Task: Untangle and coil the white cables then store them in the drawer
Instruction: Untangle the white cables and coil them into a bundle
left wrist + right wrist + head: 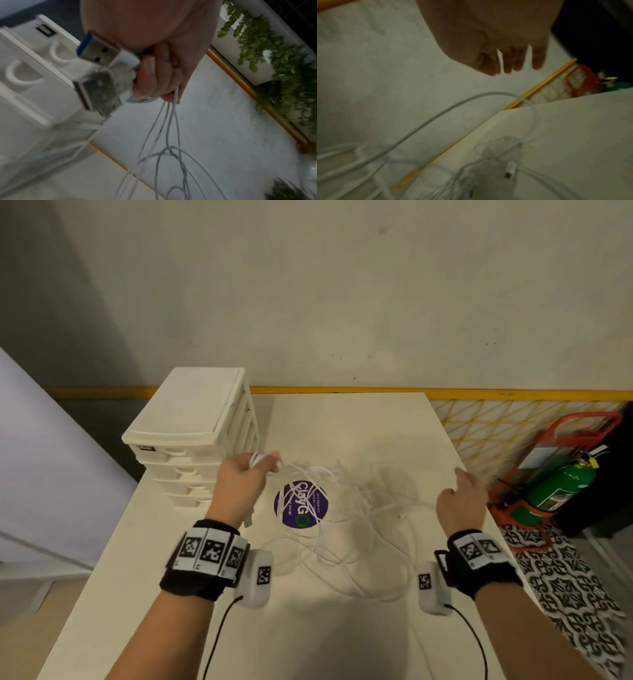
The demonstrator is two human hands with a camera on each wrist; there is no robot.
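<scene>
A tangle of white cables (346, 529) lies spread over the middle of the white table (308, 631). My left hand (264, 465) is raised just in front of the white drawer unit (191, 436) and grips several cable strands. In the left wrist view its curled fingers (159, 75) hold two USB plugs (97, 51), and strands (169, 128) hang down from the fist. My right hand (460, 484) hovers over the table's right side. Its fingers (513, 63) are straight and hold nothing. A cable loop (436, 116) and a small connector (510, 171) lie below it.
The drawer unit stands at the table's back left corner, all drawers pushed in. A round purple sticker (301, 505) sits under the cables. A green fire extinguisher (558, 487) in a red stand is on the floor to the right. A wall runs behind the table.
</scene>
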